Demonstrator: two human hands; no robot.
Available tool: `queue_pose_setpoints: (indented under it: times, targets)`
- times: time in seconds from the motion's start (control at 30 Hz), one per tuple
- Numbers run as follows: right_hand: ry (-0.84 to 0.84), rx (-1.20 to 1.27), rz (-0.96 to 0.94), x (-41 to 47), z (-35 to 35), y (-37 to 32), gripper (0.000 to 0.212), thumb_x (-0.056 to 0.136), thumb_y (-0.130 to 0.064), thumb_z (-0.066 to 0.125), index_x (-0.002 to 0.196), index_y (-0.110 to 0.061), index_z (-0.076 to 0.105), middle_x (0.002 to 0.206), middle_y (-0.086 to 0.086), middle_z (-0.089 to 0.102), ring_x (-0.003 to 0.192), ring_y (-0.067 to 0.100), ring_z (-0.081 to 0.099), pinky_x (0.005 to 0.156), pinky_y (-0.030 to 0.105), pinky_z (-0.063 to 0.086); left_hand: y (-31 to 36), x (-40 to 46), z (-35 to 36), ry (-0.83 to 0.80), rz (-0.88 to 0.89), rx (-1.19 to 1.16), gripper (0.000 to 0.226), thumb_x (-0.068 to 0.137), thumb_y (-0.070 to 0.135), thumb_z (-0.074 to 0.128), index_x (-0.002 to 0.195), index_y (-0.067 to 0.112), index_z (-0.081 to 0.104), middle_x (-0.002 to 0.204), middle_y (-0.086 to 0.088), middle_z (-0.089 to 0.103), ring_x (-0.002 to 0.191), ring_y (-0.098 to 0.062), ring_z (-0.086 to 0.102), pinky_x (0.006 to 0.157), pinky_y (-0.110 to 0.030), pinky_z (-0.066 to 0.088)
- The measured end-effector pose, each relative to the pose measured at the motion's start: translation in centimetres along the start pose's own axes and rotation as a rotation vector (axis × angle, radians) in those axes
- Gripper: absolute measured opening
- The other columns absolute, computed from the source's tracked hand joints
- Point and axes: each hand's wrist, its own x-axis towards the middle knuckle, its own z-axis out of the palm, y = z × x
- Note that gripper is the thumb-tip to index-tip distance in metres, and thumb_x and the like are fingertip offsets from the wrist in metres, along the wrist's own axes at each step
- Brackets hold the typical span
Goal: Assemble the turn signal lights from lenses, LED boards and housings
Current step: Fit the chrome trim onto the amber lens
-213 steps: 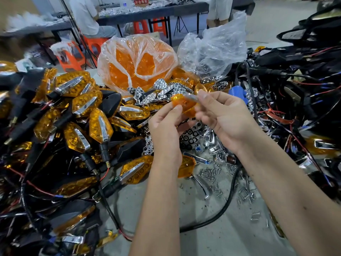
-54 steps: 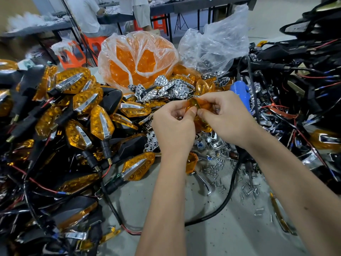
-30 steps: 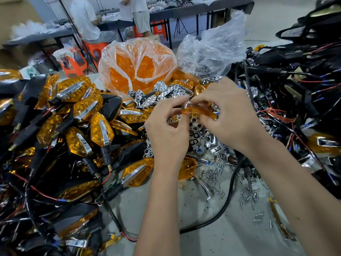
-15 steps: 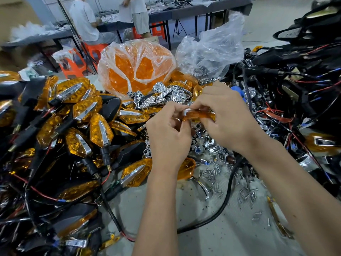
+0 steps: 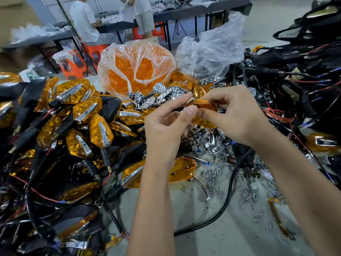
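Here two hands meet above the table, both working on one amber lens held up between them. The left hand pinches the lens's near end between thumb and forefinger, with the other fingers loosely curled below. The right hand grips the far end with curled fingertips, and its thumb lies along the lens's lower edge. A small chrome piece seems to sit at the lens's left tip, though it is too small to tell. One loose lens lies flat on the table just below the left wrist. To the left is one big pile of finished lights, amber faces with chrome strips, black housings and red wires; they overlap too much for a sure count, though well over a dozen show. Behind the hands are two plastic bags: one bag of lenses, glowing orange, and one clear bag beside it on the right. Between the bags and the hands lies a heap of chrome reflectors. Screws are scattered on the table under the right forearm, too many to count. One black cable curves across the table. A mass of black housings with wires fills the right side. Two people are at a far table.
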Motion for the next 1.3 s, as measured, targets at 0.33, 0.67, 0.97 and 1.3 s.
queue_pose_setpoints:
  times: [0.33,0.67,0.97,1.3]
  targets:
    - [0.031,-0.065,-0.082,-0.5,0.0,-0.8,0.01,0.082,-0.006,0.083,0.081,-0.011,0.075,0.071,-0.003,0.065,0.066,0.016,0.053,0.063,0.027,0.045,0.1,0.3,-0.5,-0.098,-0.017,-0.18,0.027,0.089,0.009,0.073,0.116,0.009,0.077,0.119,-0.013,0.076,0.116,-0.027,0.069,0.095,-0.031,0.053]
    - [0.023,0.023,-0.144,-0.6,0.9,-1.9,0.012,0.083,0.001,0.08,0.079,-0.003,0.069,0.072,0.006,0.066,0.068,0.018,0.062,0.064,0.035,0.053,1.2,0.1,-1.0,-0.123,-0.026,-0.273,0.032,0.078,0.023,0.081,0.108,0.012,0.081,0.113,-0.011,0.078,0.11,-0.024,0.071,0.094,-0.03,0.055]
    - [0.129,-0.405,-0.437,0.1,0.0,-1.9,0.014,0.08,-0.003,0.083,0.078,-0.006,0.07,0.074,0.003,0.058,0.076,0.026,0.049,0.067,0.041,0.042,0.9,0.2,-1.8,-0.198,-0.04,-0.264,0.033,0.089,0.001,0.074,0.12,0.01,0.076,0.127,-0.013,0.073,0.124,-0.025,0.066,0.101,-0.031,0.052]
    - [-0.211,-0.368,0.024,0.0,-1.5,0.4,0.015,0.09,-0.027,0.081,0.081,-0.024,0.07,0.065,-0.012,0.06,0.062,0.006,0.054,0.063,0.024,0.045,2.4,-0.1,-3.8,-0.301,-0.36,0.372,0.028,0.08,0.008,0.086,0.106,0.015,0.079,0.101,-0.006,0.08,0.092,-0.023,0.074,0.075,-0.024,0.059]
